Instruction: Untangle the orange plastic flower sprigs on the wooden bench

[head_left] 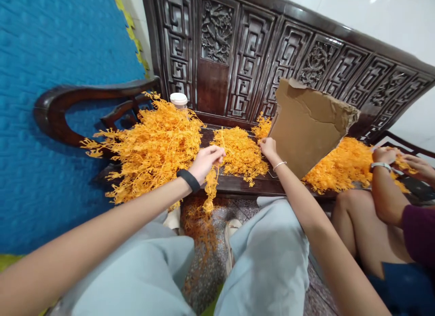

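Note:
My left hand (208, 161), with a black band on its wrist, pinches an orange plastic sprig (210, 189) that hangs down over the bench's front edge. Its thin stem sticks up above the fingers. A small orange pile (239, 153) lies between my two hands. My right hand (268, 149), wearing a thin bracelet, is closed at the right side of that pile, next to the cardboard; what its fingers hold is too small to make out. To the left of my left hand spreads a large heap of orange sprigs (163, 144).
A cardboard sheet (306, 126) stands tilted on the dark wooden bench (234, 184), before its carved back. A white-lidded cup (179, 99) is behind the large heap. At right, another person's hands (385, 156) handle orange pieces over another heap (343, 166). Orange bits lie on the floor.

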A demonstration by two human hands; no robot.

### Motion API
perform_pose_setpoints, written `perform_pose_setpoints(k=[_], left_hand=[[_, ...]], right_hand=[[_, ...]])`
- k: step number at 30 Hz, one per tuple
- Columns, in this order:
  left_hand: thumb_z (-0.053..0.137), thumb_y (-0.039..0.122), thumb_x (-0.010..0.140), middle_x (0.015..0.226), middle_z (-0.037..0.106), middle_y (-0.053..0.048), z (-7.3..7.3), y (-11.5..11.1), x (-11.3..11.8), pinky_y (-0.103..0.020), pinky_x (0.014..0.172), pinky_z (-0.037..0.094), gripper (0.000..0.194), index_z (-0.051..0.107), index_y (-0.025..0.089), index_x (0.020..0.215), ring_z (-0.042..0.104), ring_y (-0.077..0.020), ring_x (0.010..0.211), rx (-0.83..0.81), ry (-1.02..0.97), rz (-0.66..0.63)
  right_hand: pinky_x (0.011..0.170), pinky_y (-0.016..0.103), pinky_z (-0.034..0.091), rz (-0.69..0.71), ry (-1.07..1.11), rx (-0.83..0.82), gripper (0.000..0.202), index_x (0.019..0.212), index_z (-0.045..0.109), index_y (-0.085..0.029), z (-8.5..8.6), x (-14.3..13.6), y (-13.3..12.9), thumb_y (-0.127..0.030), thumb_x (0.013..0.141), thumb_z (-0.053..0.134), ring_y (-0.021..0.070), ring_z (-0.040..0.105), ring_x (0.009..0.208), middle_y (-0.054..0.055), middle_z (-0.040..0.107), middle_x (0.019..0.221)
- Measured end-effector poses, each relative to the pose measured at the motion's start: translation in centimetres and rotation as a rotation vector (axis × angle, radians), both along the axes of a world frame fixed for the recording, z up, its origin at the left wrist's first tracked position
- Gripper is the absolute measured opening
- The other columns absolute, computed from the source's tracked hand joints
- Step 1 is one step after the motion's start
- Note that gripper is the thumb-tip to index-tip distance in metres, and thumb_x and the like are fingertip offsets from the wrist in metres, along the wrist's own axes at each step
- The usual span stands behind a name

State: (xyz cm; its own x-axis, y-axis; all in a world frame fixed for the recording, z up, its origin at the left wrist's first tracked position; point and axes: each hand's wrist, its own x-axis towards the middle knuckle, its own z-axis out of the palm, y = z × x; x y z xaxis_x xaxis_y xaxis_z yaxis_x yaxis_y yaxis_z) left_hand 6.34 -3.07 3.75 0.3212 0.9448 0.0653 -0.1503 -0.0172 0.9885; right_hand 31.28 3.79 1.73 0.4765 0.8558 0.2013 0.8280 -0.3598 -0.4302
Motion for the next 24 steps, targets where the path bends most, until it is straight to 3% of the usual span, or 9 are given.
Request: perform_pose_setpoints(k=[3,7,10,13,15,17,19,21,24], left_hand=[[0.056,0.017,0.072,0.055,0.057,0.000,-0.5,0.6,-0.9,-0.020,0.052,0.031,0.010,0.061,0.013,0.065,0.043,-0.0065,0.051,-0.088,-0.007,0.072],[0.060,0.016,0.070,0.059,0.060,-0.002,-1.8,1.0,-1.4,-0.019,0.049,0.033,0.006,0.061,0.012,0.065,0.047,-0.0064,0.051,-0.166,0.022,0.075],[0.061,0.014,0.069,0.060,0.060,-0.002,-1.8,0.8,-1.3,-0.020,0.050,0.040,0.005,0.059,0.012,0.066,0.051,-0.0077,0.054,-0.185,0.002,0.068],[0.063,0.012,0.069,0.059,0.058,-0.001,-1.3,0.6,-1.2,-0.023,0.054,0.047,0.004,0.058,0.012,0.068,0.054,-0.0086,0.057,-0.189,-0.033,0.072],[0.062,0.011,0.069,0.059,0.058,0.000,-1.0,0.6,-1.1,-0.024,0.057,0.050,0.005,0.058,0.012,0.070,0.055,-0.0092,0.059,-0.182,-0.055,0.074],[0.061,0.011,0.071,0.060,0.058,0.000,-0.9,0.8,-1.0,-0.026,0.060,0.052,0.003,0.057,0.012,0.071,0.056,-0.0097,0.062,-0.169,-0.076,0.080],[0.059,0.011,0.073,0.062,0.058,-0.001,-1.1,1.1,-0.8,-0.027,0.062,0.053,0.003,0.057,0.012,0.072,0.057,-0.0099,0.064,-0.157,-0.095,0.086],[0.058,0.012,0.073,0.064,0.058,-0.001,-1.2,1.2,-0.7,-0.027,0.064,0.053,0.003,0.056,0.013,0.071,0.057,-0.0097,0.065,-0.149,-0.110,0.084],[0.059,0.013,0.073,0.065,0.059,0.001,-1.0,1.3,-0.4,-0.029,0.068,0.052,0.010,0.054,0.015,0.082,0.058,-0.0097,0.066,-0.122,-0.147,0.071]], right_hand=[[0.060,0.021,0.043,0.040,0.208,0.013,0.016,0.077,0.066,-0.008,-1.8,1.5,0.3,-0.012,0.072,0.051,0.0125,0.056,0.061,0.007,0.063,0.063],[0.056,0.019,0.046,0.080,0.420,0.018,0.034,0.104,0.058,-0.005,-3.2,0.9,0.4,-0.003,0.072,0.046,0.0089,0.057,0.054,0.004,0.064,0.063],[0.056,0.018,0.047,0.123,0.534,0.017,0.045,0.117,0.049,-0.007,-3.2,0.2,0.3,-0.002,0.072,0.047,0.0078,0.059,0.056,0.005,0.066,0.071],[0.053,0.016,0.045,0.187,0.660,0.035,0.036,0.110,0.053,-0.009,-2.2,-0.6,-0.4,-0.006,0.074,0.051,0.0069,0.059,0.057,0.006,0.067,0.076],[0.052,0.016,0.044,0.320,0.745,-0.010,0.016,0.090,0.060,-0.009,-0.9,-1.8,-1.3,-0.017,0.079,0.051,0.0071,0.059,0.057,0.007,0.066,0.074],[0.054,0.018,0.045,0.551,0.767,-0.133,0.032,0.073,0.062,-0.010,0.6,-3.5,-2.7,-0.036,0.084,0.047,0.0085,0.060,0.059,0.008,0.066,0.070],[0.057,0.020,0.046,0.827,0.708,-0.276,0.047,0.070,0.063,-0.011,2.0,-5.4,-4.3,-0.052,0.081,0.044,0.0094,0.060,0.061,0.007,0.066,0.071],[0.058,0.021,0.044,1.036,0.582,-0.348,0.044,0.071,0.064,-0.012,2.9,-7.1,-5.7,-0.055,0.075,0.051,0.0081,0.056,0.060,0.004,0.064,0.068],[0.055,0.020,0.039,1.156,0.481,-0.316,0.036,0.065,0.060,-0.012,3.1,-8.4,-6.8,-0.048,0.070,0.061,0.0060,0.050,0.054,-0.001,0.058,0.058]])
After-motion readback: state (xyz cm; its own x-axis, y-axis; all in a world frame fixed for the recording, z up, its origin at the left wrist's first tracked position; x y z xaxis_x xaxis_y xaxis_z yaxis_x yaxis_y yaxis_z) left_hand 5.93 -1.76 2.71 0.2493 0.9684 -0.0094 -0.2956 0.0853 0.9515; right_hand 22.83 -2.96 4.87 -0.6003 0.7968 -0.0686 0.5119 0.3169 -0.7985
